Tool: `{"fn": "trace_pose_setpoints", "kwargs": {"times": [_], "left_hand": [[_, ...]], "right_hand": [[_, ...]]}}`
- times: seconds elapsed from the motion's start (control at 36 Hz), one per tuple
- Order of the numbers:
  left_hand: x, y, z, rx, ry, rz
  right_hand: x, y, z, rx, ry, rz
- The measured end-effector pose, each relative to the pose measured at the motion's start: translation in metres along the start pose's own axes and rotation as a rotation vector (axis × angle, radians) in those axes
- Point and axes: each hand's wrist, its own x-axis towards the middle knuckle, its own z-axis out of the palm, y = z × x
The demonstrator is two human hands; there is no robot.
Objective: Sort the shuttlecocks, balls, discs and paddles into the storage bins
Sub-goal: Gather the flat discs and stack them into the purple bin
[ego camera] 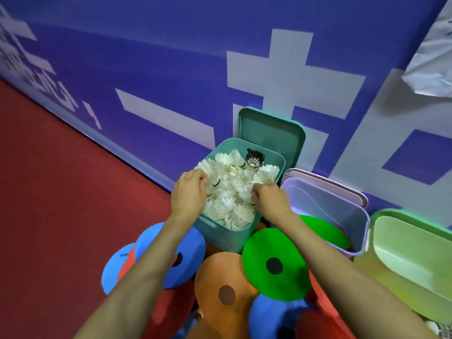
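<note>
A teal bin (221,234) against the blue wall is heaped with white shuttlecocks (232,192), and one dark shuttlecock (254,159) lies at its far side. My left hand (189,192) reaches over the bin's left rim with its fingers curled round shuttlecocks. On the pile's right side my right hand (270,200) has its fingers curled into the feathers. Flat discs lie on the floor in front of the bin: a green disc (274,264), an orange disc (225,287), a blue disc (186,255) and red ones, partly under my forearms.
The teal lid (271,135) leans against the wall behind the bin. A lilac bin (342,216) stands to the right with a second green disc at its mouth. A light green bin (411,260) is at far right. Red floor (61,204) spreads to the left.
</note>
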Motion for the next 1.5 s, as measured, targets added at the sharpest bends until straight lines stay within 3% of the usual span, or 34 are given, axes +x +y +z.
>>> {"fn": "trace_pose_setpoints", "kwargs": {"times": [0.11,0.25,0.39,0.47,0.64,0.83,1.06,1.33,1.5], "left_hand": [[0.008,-0.007,0.008,0.082,0.02,0.049],[0.017,-0.014,0.022,0.31,-0.153,0.09],[0.024,-0.028,0.038,0.498,-0.317,0.031],[0.028,-0.03,0.044,0.529,-0.366,0.008],[0.032,-0.01,0.049,0.502,-0.473,-0.011],[0.023,-0.002,0.05,0.541,-0.544,-0.009],[-0.01,0.023,0.039,0.645,-0.418,0.115],[-0.102,0.13,0.067,0.315,-0.227,0.533],[-0.162,0.202,0.109,0.243,-0.366,0.72]], "right_hand": [[0.0,0.001,0.003,-0.035,0.069,-0.039],[0.004,0.01,0.012,-0.217,-0.189,0.053],[0.0,0.013,0.025,-0.14,-0.315,0.056],[-0.004,0.009,0.028,-0.122,-0.305,0.063],[-0.012,0.004,0.035,-0.09,-0.106,0.014],[-0.011,0.003,0.03,-0.04,-0.279,0.031],[-0.035,0.009,0.014,0.105,-0.099,-0.024],[-0.126,0.083,-0.011,0.17,0.357,0.023],[-0.222,0.166,-0.025,0.155,0.389,0.245]]}}
